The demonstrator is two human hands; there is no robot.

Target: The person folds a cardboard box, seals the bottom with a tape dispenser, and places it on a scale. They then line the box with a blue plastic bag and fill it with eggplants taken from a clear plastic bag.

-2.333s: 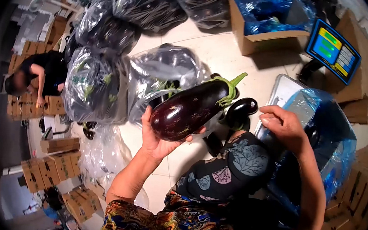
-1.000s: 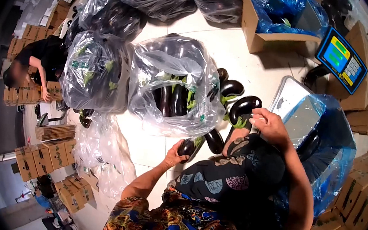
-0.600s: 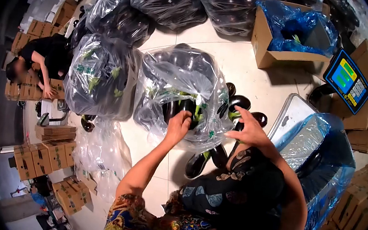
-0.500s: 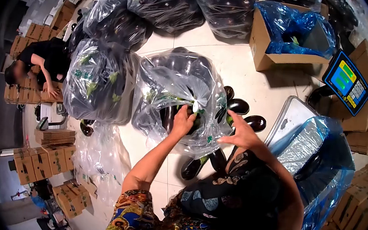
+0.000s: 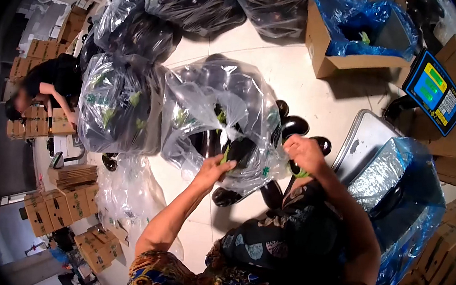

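A large clear plastic bag (image 5: 175,139) of dark eggplants sits on the floor in front of me, its upper plastic bunched into a whitish twist. At the bag's near opening, my left hand (image 5: 214,171) is closed at the green stem of an eggplant (image 5: 242,152). My right hand (image 5: 306,156) is curled closed beside the bag's right edge; what its fingers hold, if anything, is hidden. Just below it shows an eggplant's green cap (image 5: 299,172). Loose eggplants (image 5: 295,126) lie along the bag's right side, and more (image 5: 271,194) lie at its near side.
Other filled bags (image 5: 121,105) stand left and behind. A cardboard box with blue lining (image 5: 327,65) is at the back right, near a scale display (image 5: 435,93) and metal platform (image 5: 360,138). Another blue liner (image 5: 416,220) is at right. A person (image 5: 54,86) bends over boxes at left.
My left hand has moved down and left, from beside the plastic twist to the bag's near opening. My right hand has gone from spread fingers to a closed curl.
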